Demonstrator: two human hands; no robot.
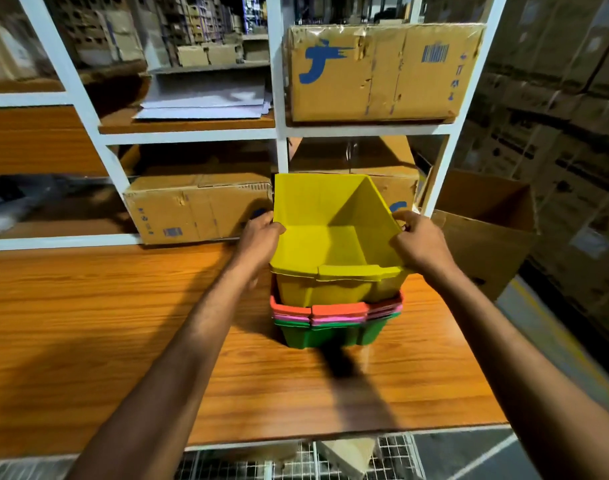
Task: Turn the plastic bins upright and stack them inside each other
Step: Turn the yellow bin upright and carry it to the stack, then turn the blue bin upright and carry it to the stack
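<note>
I hold the yellow bin (334, 237) upright with both hands, its open top facing me. My left hand (260, 237) clasps its left wall near the rim, thumb hooked over the edge and fingers outside. My right hand (422, 242) clasps the right wall the same way, thumb on the inner side and fingers curled round the outer lip.

The yellow bin sits partway inside a stack of three others, its lower part sunk into the red bin (334, 309) while its rim stands well above. Under the red rim shows the pink bin (336, 319), only a thin band of it, and at the bottom the green bin (330, 336), which rests on the wooden table (88, 323). All four are nested and upright.

The stack stands near the back of the table, just in front of a white shelf frame (280, 133). A cardboard box (195, 209) lies on the lower shelf, just left of my left hand. A larger box (382, 71) with blue print sits on the shelf above. An open carton (483, 230) stands to the right, beyond the table edge.
</note>
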